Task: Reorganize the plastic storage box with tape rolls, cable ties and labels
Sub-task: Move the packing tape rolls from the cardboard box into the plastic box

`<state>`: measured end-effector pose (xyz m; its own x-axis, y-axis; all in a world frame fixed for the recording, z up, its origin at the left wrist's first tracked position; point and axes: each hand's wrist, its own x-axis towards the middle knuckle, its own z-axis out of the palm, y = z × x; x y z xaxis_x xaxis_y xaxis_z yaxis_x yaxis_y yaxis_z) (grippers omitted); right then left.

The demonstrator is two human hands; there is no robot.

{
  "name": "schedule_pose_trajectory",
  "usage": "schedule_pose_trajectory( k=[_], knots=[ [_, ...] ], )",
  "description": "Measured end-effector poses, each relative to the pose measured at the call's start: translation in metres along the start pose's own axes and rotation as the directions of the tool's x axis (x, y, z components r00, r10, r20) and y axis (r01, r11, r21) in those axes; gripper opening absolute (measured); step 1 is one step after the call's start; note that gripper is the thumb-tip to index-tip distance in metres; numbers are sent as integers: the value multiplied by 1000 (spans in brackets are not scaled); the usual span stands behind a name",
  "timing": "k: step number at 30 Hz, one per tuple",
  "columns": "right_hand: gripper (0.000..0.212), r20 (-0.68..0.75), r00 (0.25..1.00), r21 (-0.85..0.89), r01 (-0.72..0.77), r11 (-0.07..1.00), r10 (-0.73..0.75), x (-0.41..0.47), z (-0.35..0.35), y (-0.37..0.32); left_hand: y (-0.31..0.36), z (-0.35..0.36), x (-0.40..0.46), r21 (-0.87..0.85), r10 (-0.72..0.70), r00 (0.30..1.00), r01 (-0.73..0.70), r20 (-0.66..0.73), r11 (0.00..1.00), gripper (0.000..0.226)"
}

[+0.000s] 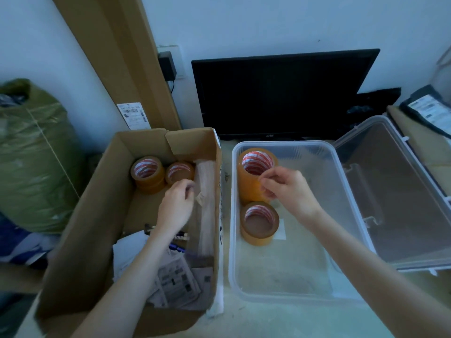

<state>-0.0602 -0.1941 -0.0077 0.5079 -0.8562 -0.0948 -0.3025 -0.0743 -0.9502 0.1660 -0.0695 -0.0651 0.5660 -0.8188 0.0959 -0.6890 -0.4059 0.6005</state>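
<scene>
A clear plastic storage box (341,181) stands open at centre right. At its far left a tall stack of brown tape rolls (251,181) rises, with a single tape roll (260,223) in front of it. My right hand (285,189) is at the tall stack, its fingers curled against the stack's side. A cardboard box (80,230) on the left holds two more tape rolls (147,173) (179,172), a clear packet (207,191), pens and paper labels (175,281). My left hand (177,206) is inside it, fingers curled near the packet and the smaller roll.
The storage box's clear lid (400,191) lies open to the right. A black monitor (280,93) leans on the wall behind. A green sack (31,162) sits far left, a tall cardboard piece (117,57) leans on the wall.
</scene>
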Motion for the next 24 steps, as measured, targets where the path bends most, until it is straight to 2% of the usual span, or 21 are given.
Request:
schedule_pose_trajectory(
  k=[5, 9, 13, 16, 20, 24],
  knots=[
    [15, 89, 996, 214, -35, 976, 16, 1, 16, -19, -39, 6, 50, 223, -200, 979, 187, 37, 957, 29],
    [11, 134, 991, 284, -55, 957, 17, 5, 26, -24, -66, 18, 79, 360, -250, 948, 168, 195, 918, 43],
    [11, 164, 986, 290, -80, 954, 33, 11, 32, -25, -82, 36, 91, 439, -307, 878, 127, 368, 889, 49],
    [13, 173, 984, 279, -85, 957, 36, 16, 35, -23, -89, 46, 93, 404, -317, 891, 173, 324, 898, 47],
    [18, 187, 981, 277, -100, 956, 48, 19, 38, -19, -93, 48, 88, 279, -285, 935, 223, 210, 934, 31],
    [19, 203, 977, 267, -114, 957, 60, 17, 40, -14, -86, 42, 73, 145, -207, 972, 190, 113, 971, 31]
  ],
)
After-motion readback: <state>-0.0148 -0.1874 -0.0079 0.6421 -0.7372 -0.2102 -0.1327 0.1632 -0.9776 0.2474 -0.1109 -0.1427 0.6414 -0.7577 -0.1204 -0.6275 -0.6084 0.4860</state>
